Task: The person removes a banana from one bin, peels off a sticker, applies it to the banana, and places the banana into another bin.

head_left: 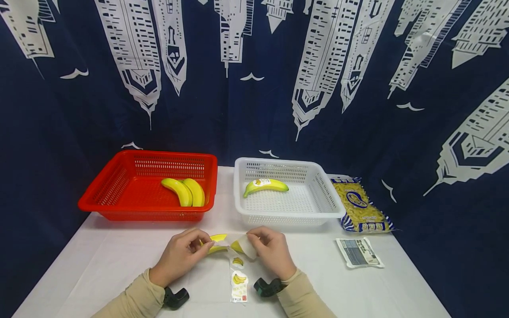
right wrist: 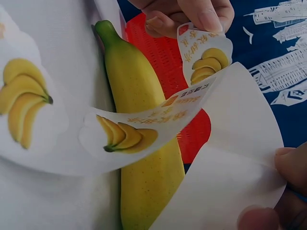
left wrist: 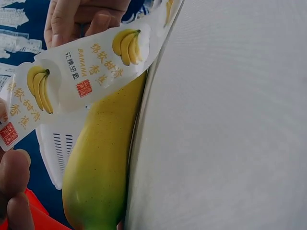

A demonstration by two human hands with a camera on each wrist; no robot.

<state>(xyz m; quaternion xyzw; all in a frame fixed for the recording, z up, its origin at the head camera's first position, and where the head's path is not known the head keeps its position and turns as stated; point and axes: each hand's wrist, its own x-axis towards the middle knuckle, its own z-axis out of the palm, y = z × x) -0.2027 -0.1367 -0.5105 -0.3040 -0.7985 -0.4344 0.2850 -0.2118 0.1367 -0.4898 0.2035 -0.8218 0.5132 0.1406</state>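
Over the table, my left hand pinches one end of a white strip of banana stickers between thumb and fingertips. My right hand grips a blank white part of the strip, which curves up beside the printed stickers. The printed length trails down onto the table toward me. Beneath the strip lies a yellow banana with a green tip, partly covered by it. Printed bananas and lettering show on the strip in both wrist views. Whether a sticker has parted from its backing I cannot tell.
A red basket at the back left holds bananas. Beside it, a white basket holds one banana with a label. At the right lie a yellow-and-blue bag of pasta and a small flat packet.
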